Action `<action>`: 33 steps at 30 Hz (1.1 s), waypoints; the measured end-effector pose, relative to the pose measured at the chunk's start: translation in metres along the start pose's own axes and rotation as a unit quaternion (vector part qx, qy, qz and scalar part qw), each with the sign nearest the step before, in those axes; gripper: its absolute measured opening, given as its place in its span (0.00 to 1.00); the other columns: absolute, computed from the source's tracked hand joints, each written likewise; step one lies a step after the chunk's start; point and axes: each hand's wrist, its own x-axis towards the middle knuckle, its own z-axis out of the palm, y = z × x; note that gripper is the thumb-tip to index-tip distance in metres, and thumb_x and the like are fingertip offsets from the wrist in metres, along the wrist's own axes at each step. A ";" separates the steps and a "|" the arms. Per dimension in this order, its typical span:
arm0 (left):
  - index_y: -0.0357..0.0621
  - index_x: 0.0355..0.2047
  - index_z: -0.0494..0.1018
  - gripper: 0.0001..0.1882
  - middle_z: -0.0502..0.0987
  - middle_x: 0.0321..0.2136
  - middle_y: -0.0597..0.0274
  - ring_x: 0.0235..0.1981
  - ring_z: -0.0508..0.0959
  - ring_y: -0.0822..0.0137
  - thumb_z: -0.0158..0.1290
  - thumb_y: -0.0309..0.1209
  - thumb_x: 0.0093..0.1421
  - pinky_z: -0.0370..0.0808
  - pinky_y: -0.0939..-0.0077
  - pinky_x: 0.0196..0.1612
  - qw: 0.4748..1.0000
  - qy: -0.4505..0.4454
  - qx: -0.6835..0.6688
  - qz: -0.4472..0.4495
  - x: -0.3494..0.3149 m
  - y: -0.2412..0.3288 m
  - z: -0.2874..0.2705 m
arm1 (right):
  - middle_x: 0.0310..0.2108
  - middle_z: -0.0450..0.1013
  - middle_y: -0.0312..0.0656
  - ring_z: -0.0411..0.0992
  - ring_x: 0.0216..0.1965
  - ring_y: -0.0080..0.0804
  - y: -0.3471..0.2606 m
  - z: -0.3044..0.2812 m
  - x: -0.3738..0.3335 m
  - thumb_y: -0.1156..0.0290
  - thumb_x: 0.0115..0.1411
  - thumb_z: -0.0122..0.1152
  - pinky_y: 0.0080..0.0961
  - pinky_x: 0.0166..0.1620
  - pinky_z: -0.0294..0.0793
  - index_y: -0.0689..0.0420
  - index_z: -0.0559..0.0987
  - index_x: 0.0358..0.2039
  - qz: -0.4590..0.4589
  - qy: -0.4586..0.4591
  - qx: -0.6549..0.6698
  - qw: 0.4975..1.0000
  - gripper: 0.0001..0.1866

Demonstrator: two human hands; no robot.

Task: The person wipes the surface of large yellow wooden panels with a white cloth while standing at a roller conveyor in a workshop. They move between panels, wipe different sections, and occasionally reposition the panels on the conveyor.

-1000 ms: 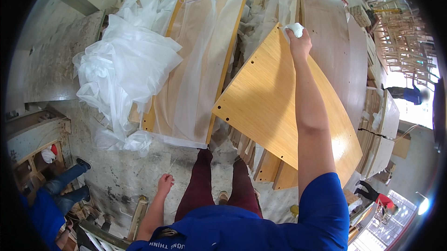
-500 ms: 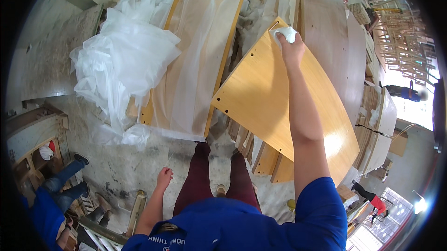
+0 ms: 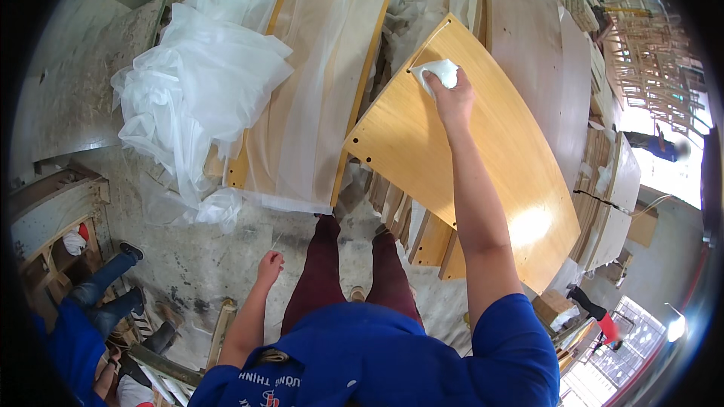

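Note:
My right hand [image 3: 454,101] is closed on a crumpled white cloth [image 3: 437,73] and presses it against a yellow-brown wooden panel [image 3: 483,158]. The cloth lies near the panel's far left edge, beside one of the dark holes along that edge. Glossy and slightly curved, the panel rests tilted on a stack of other boards. Down at my left side, away from the panel, my left hand [image 3: 270,265] is closed, with a thin pale sliver [image 3: 277,240] poking up from its fingers.
Left of the panel lies a long board stack [image 3: 302,120] under translucent wrap, with a heap of white plastic sheeting [image 3: 188,82] beside it. Larger boards [image 3: 528,45] stand to the right. A co-worker in blue [image 3: 75,347] is at lower left; other people are at far right.
My right hand has slid the cloth left and nearer to me, from the panel's far corner along its edge. The left hand has risen slightly in view.

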 end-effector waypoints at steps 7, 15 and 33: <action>0.37 0.36 0.72 0.11 0.77 0.27 0.57 0.28 0.77 0.69 0.48 0.33 0.60 0.76 0.76 0.28 1.000 -0.002 -0.007 -0.001 0.000 -0.004 -0.003 | 0.30 0.76 0.46 0.75 0.33 0.36 -0.006 -0.001 -0.007 0.60 0.47 0.68 0.30 0.39 0.71 0.63 0.75 0.36 -0.015 -0.001 -0.018 1.000 0.21; 0.37 0.36 0.71 0.11 0.77 0.27 0.58 0.28 0.77 0.69 0.48 0.33 0.59 0.75 0.77 0.29 1.000 -0.015 0.015 -0.002 0.000 -0.009 -0.006 | 0.31 0.76 0.47 0.75 0.33 0.35 -0.006 -0.001 -0.031 0.59 0.46 0.69 0.30 0.39 0.72 0.64 0.75 0.38 0.005 -0.036 -0.023 0.999 0.24; 0.36 0.36 0.71 0.11 0.77 0.28 0.58 0.28 0.77 0.70 0.48 0.33 0.60 0.75 0.76 0.31 0.999 -0.025 0.029 0.013 0.005 -0.014 0.000 | 0.28 0.76 0.46 0.75 0.29 0.33 -0.008 0.013 -0.136 0.65 0.46 0.70 0.29 0.35 0.73 0.63 0.75 0.32 0.014 -0.126 0.069 0.990 0.18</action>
